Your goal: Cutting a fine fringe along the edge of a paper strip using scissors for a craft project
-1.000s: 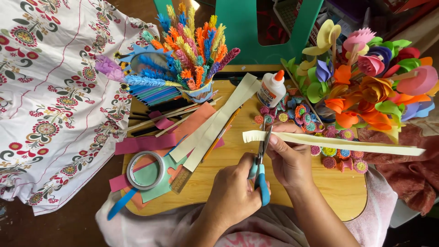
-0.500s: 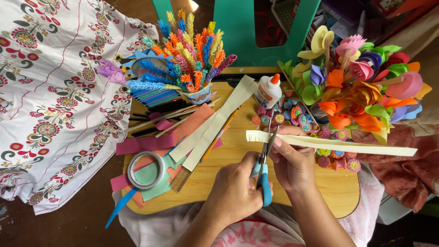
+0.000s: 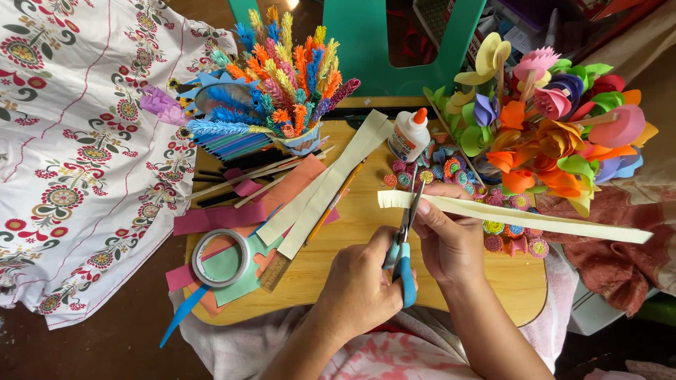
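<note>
Scissors (image 3: 404,236) with blue handles sit in my left hand (image 3: 366,285), fingers through the loops and closed round them, blades pointing toward the board's far edge and parted only a little around the end of a long cream paper strip (image 3: 521,215). That strip's short end is already snipped into a fine fringe just left of the blades. My right hand (image 3: 451,236) pinches the strip just right of the blades, thumb on top, fingers wrapped under it, and the rest of the strip runs out past the right edge of the wooden board (image 3: 366,232) on my lap.

Beyond the blades, near the far edge, I see a white glue bottle (image 3: 410,136) with an orange cap standing upright, and small rolled paper discs (image 3: 440,171) scattered beside it and under the strip. Two wider cream strips (image 3: 331,183) lie diagonally across the board's middle, with a pencil (image 3: 336,200) beside them. Toward the near left corner a tape roll (image 3: 220,257) rests on green, pink and orange paper scraps (image 3: 232,211). At the far left corner a cup of fringed paper stems (image 3: 282,91) stands in many colours. Off the right edge I see a bunch of paper flowers (image 3: 556,134). A floral cloth (image 3: 70,141) covers the left side.
</note>
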